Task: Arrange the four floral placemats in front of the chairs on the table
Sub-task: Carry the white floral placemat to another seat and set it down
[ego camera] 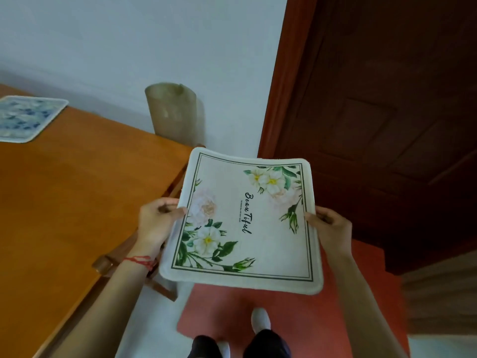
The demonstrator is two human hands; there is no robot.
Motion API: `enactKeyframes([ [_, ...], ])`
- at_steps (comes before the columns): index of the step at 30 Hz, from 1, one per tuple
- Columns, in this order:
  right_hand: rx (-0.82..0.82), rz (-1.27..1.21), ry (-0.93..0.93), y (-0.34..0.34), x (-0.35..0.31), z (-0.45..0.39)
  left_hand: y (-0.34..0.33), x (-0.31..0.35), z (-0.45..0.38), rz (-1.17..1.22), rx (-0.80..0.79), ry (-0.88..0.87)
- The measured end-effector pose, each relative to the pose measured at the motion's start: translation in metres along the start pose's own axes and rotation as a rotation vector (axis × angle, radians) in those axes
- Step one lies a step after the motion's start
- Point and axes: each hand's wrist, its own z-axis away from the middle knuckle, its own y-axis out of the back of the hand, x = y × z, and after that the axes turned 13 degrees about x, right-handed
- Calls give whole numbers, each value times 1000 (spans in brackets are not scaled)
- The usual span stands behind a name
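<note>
I hold a cream floral placemat (pixel 260 244) with white flowers and the script "Beautiful" in the air, off the right end of the wooden table (pixel 77 202). My left hand (pixel 157 218) grips its left edge and my right hand (pixel 329 228) grips its right edge. The mat sags a little between them. A blue floral placemat (pixel 25 118) lies flat on the table at the far left. A wooden chair (pixel 124 257) is tucked under the table's near right edge, mostly hidden by my left arm and the mat.
A rolled beige mat (pixel 173 112) leans upright against the pale wall beyond the table's far corner. A dark wooden door (pixel 387 112) fills the right side. A red floor mat (pixel 296 319) lies under my feet.
</note>
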Motion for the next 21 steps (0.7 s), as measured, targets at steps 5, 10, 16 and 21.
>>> enactKeyframes([
  [5,-136,-23,-12,-43,-13,-57,-11,6,-17,58,143,59],
  [10,-322,-25,-5,-86,-28,-101,-19,14,-19,63,324,94],
  [16,-539,-48,24,-144,-52,-127,-10,17,-16,114,506,152],
  [21,-706,-42,26,-201,-67,-122,12,12,-17,141,657,207],
])
